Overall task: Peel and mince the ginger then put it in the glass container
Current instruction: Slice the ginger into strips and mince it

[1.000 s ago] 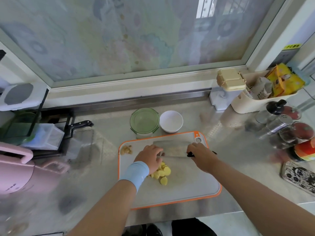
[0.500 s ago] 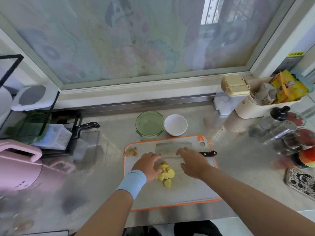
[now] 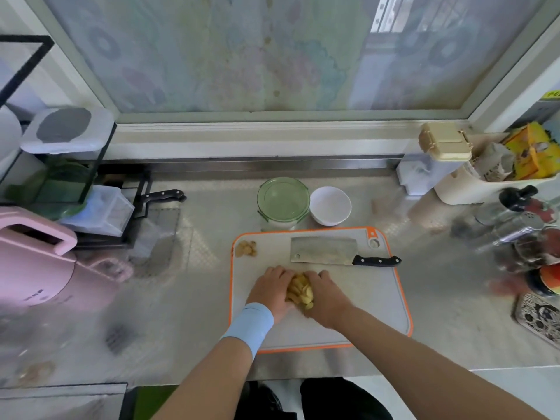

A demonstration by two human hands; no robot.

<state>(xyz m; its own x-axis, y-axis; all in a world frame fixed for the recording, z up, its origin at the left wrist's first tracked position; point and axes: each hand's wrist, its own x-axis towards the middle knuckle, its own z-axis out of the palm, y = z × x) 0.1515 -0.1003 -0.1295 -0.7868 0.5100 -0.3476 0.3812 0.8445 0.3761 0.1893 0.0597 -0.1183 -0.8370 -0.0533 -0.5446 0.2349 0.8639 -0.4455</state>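
Note:
Yellow ginger slices [image 3: 299, 291] lie heaped in the middle of the grey, orange-rimmed cutting board [image 3: 363, 310]. My left hand [image 3: 270, 291] and my right hand [image 3: 325, 294] press against the heap from either side, palms inward, fingers around the slices. The cleaver [image 3: 325, 251] with its black handle lies flat on the board's far part, free of both hands. A small pile of brown peel [image 3: 246, 248] sits at the board's far left corner. The green glass container [image 3: 283, 200], with its lid on, stands just behind the board.
A white bowl [image 3: 330, 206] stands right of the container. At the left are a pink appliance [image 3: 36, 262], a black rack and a black-handled knife [image 3: 163, 195]. Jars and shakers [image 3: 521, 225] crowd the right side, with a patterned phone [image 3: 539, 316] near the edge.
My right hand let go of the cleaver, which now lies flat on the board. Both hands came together around the scattered slices and gathered them into one heap.

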